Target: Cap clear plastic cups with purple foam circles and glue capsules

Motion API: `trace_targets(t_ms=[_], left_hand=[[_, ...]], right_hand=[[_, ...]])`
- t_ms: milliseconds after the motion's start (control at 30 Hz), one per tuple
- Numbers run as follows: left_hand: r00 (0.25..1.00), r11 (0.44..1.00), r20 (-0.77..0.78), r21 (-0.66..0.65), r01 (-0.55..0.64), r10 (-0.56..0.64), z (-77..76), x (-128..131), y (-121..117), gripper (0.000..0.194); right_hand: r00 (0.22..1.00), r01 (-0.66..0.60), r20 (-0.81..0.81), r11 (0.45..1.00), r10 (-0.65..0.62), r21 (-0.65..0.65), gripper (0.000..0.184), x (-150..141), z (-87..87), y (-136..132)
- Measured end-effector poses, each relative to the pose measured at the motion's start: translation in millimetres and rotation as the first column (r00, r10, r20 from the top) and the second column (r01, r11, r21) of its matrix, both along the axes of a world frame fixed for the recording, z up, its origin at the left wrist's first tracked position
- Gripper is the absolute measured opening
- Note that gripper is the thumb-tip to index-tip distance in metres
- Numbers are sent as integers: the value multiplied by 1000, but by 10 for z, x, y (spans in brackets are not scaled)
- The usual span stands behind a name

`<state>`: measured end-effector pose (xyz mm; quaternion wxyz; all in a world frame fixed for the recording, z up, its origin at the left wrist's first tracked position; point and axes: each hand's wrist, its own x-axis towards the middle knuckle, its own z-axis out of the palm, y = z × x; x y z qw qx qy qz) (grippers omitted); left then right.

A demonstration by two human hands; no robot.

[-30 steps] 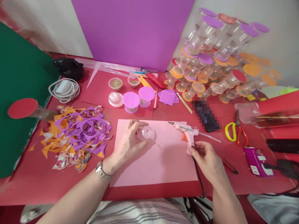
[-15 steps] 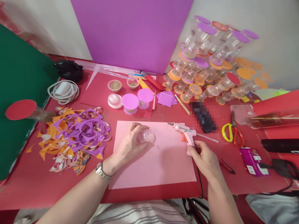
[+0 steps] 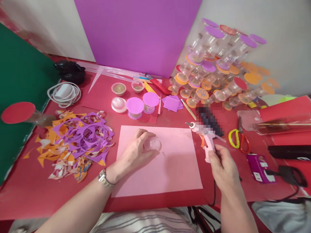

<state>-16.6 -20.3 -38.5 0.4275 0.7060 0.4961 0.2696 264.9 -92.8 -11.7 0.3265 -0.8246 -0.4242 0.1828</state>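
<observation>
My left hand [image 3: 137, 149] closes its thumb and fingers round a small clear plastic cup [image 3: 153, 143], dome upward, on a pink sheet [image 3: 175, 171]. A pink hot glue gun [image 3: 208, 142] is gripped by its handle in my right hand [image 3: 223, 165], to the right of the sheet. Its nozzle points left and a glue stick juts from the back. Behind the sheet stand two clear containers [image 3: 135, 114] topped with purple discs, beside another domed cup [image 3: 119, 105]. Two open cups of sand [image 3: 119, 89] sit farther back.
Purple and orange paper scraps [image 3: 82, 139] lie in a heap at left, near a container with a red disc [image 3: 18, 112]. Stacked sand-timer shapes [image 3: 209, 68] fill the back right. Scissors [image 3: 239, 139] and a purple box [image 3: 260, 168] lie at right.
My right hand has carried the glue gun to the right, off the pink sheet's edge. My left hand keeps its hold on the clear cup, nearly still.
</observation>
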Motion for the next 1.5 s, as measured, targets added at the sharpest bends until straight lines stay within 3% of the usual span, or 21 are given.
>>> trace_targets(t_ms=[133, 233, 433, 500, 567, 667, 767, 967, 1200, 1400, 1500], left_hand=[[998, 1000, 55, 21, -11, 9, 50, 0, -2, 36], [994, 1000, 110, 14, -22, 21, 149, -4, 1, 36], [957, 994, 279, -84, -63, 84, 230, -49, -7, 38], [905, 980, 402, -188, -65, 138, 196, -65, -10, 43], [804, 949, 558, -315, -23, 205, 164, -71, -7, 47], [618, 898, 732, -431, 91, 288, 152, -63, 4, 46], [509, 874, 799, -456, 169, 319, 169, -58, 10, 51], [531, 862, 783, -476, 174, 325, 192, -68, -18, 55], [500, 891, 782, -451, 41, 372, 198, -63, 10, 49], [479, 882, 785, -469, 47, 392, 224, -52, 25, 47], [492, 868, 763, -495, 29, 419, 260, -54, 18, 49]], right_hand=[[983, 44, -181, 974, -3, 220, 37, -94, 39, 34], [917, 117, -399, 939, 24, 324, 39, -229, 120, 119], [612, 29, -764, 960, 203, 278, 32, -495, 204, 371], [533, 18, -818, 964, 216, 266, 26, -548, 160, 431], [496, -17, -832, 961, 247, 275, 24, -579, 93, 466], [493, -55, -813, 944, 308, 324, 21, -584, -31, 468], [516, -80, -788, 935, 336, 346, 16, -553, -173, 409], [570, -216, -702, 902, 427, 373, 21, -473, -321, 241], [555, -327, -708, 897, 436, 297, 25, -492, -249, 175], [629, -382, -638, 891, 444, 243, 19, -493, -219, 107], [651, -436, -566, 860, 505, 266, 17, -486, -209, 112]])
